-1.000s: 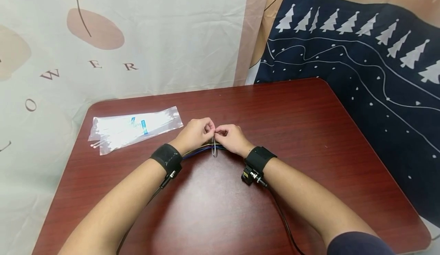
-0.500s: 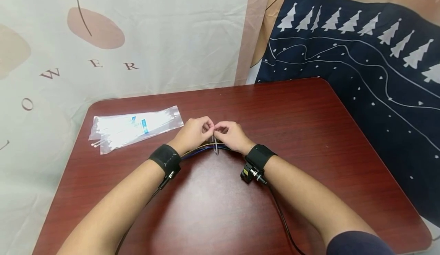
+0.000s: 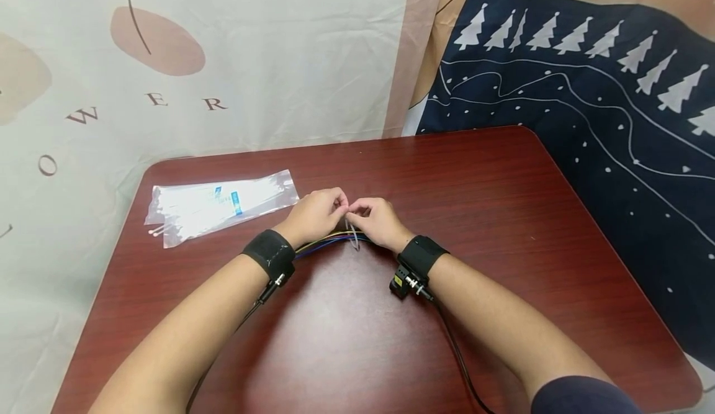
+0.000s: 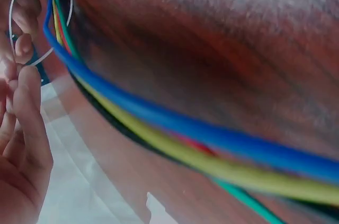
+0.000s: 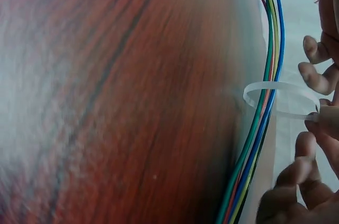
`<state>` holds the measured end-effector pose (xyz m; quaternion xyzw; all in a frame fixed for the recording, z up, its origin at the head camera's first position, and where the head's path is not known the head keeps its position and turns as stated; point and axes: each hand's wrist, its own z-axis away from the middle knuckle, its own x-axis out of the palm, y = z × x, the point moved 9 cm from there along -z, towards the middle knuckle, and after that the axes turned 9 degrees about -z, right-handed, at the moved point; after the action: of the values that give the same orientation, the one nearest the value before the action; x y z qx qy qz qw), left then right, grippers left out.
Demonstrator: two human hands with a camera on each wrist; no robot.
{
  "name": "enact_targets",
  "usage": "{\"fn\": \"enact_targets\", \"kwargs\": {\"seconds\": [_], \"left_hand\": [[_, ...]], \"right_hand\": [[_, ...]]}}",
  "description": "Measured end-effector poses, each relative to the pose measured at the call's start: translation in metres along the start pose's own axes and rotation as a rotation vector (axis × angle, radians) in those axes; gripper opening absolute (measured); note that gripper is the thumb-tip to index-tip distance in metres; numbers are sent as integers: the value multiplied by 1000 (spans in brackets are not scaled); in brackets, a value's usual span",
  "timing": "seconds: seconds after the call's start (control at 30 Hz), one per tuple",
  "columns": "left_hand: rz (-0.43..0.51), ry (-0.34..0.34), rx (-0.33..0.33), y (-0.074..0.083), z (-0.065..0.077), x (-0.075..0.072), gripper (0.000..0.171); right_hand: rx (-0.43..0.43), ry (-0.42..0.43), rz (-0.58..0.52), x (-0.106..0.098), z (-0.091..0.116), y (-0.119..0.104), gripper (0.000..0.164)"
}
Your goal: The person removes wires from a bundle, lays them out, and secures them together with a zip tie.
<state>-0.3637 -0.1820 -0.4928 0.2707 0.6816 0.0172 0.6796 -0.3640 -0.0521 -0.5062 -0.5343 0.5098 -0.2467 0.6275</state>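
Observation:
A white cable tie [image 5: 265, 85] forms a wide loop around a bundle of wires [image 4: 159, 112] in blue, yellow, green, red and black. My left hand [image 3: 317, 211] and right hand [image 3: 381, 221] meet fingertip to fingertip above the bundle, pinching the tie where its ends come together. Fingers cover that joint in the head view. In the right wrist view, the loop hangs slack, with a gap between it and the wires. The bundle arches from one wrist to the other, partly hidden behind the hands.
Clear plastic bags [image 3: 246, 200] of white cable ties lie at the back left of the reddish-brown table [image 3: 475, 178]. Black bands with cameras and leads [image 3: 458, 346] circle both wrists. Printed cloths [image 3: 313, 60] hang behind the table.
The lower end of the cable tie loop has swung slightly to the right. Both hands stay nearly in place, still pinching the tie.

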Motion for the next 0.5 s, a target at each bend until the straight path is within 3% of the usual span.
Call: {"fn": "enact_targets", "kwargs": {"seconds": [0.17,0.5], "left_hand": [[-19,47,-15,-31,-16,23,15],[-72,41,-78,-36,-24,21,12]], "right_hand": [[34,-2,-4,1,3,4,14],[69,34,40,2,4,3,13]]}}
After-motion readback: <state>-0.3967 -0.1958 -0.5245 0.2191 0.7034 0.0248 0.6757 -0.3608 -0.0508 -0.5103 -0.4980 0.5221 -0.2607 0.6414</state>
